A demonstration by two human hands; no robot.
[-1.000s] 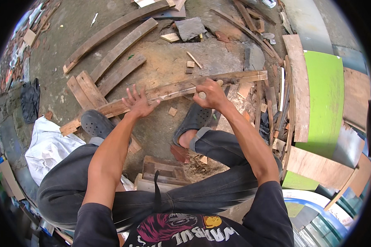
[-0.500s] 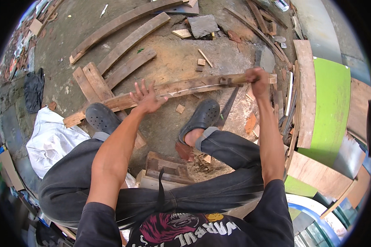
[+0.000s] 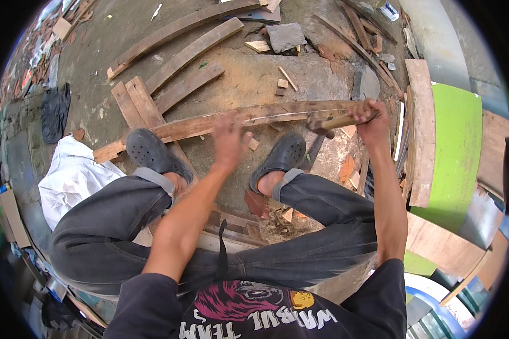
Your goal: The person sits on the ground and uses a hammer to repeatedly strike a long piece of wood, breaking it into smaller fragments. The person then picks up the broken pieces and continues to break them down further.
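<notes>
Over the beam [image 3: 193,126], spread left fingers [image 3: 228,125] shifted rightward, right fingers [image 3: 367,108] clasping a hammer [image 3: 338,121].

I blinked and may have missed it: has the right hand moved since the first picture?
Yes, to the right: judged against the grey stone slab, the right hand is farther right now.

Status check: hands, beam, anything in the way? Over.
Right hand gripping hammer by handle. Left hand open, blurred, at wooden beam, contact unclear. Left clog overlapping beam in view.
</notes>
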